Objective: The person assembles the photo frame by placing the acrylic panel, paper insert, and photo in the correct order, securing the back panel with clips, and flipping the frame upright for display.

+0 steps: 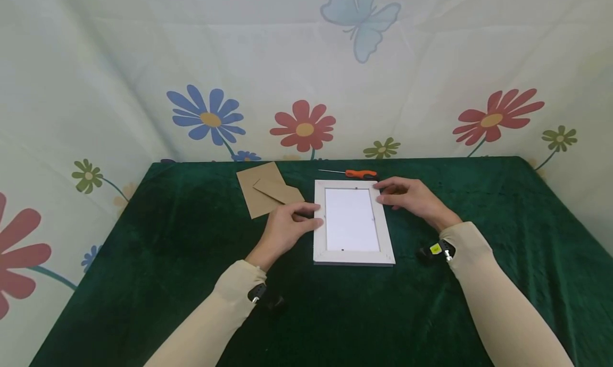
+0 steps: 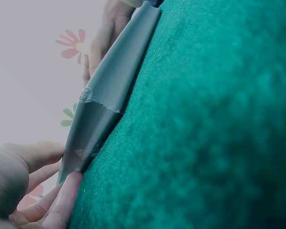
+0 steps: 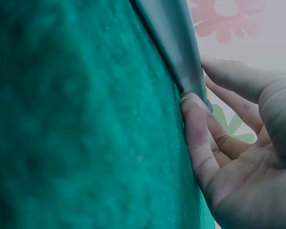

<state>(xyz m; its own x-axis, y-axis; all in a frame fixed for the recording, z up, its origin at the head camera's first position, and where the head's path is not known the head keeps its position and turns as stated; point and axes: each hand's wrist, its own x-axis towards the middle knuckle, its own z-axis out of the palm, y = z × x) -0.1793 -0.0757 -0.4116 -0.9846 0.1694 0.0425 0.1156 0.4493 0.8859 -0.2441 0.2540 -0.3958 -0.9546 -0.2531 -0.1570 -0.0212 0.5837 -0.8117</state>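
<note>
A white picture frame (image 1: 354, 257) lies on the green cloth, a plain white panel (image 1: 351, 220) filling its middle. Small dark spots dot the panel's border. My left hand (image 1: 282, 230) pinches the left side, thumb on top; in the left wrist view, fingers of this hand (image 2: 19, 183) reach the frame's lower edge (image 2: 114, 71) by the cloth. On the opposite side, near the far right corner, my right hand (image 1: 414, 199) grips the frame. The right wrist view has that hand (image 3: 248, 162) with its thumb over the edge and fingertips beneath.
Left of the frame lies a brown backing board (image 1: 254, 202) with a stand flap (image 1: 278, 191) on it. Behind the frame is a screwdriver (image 1: 361, 173) with an orange handle. Green velvety cloth (image 1: 158, 260) covers the table, and a flowered white curtain (image 1: 263, 53) hangs behind.
</note>
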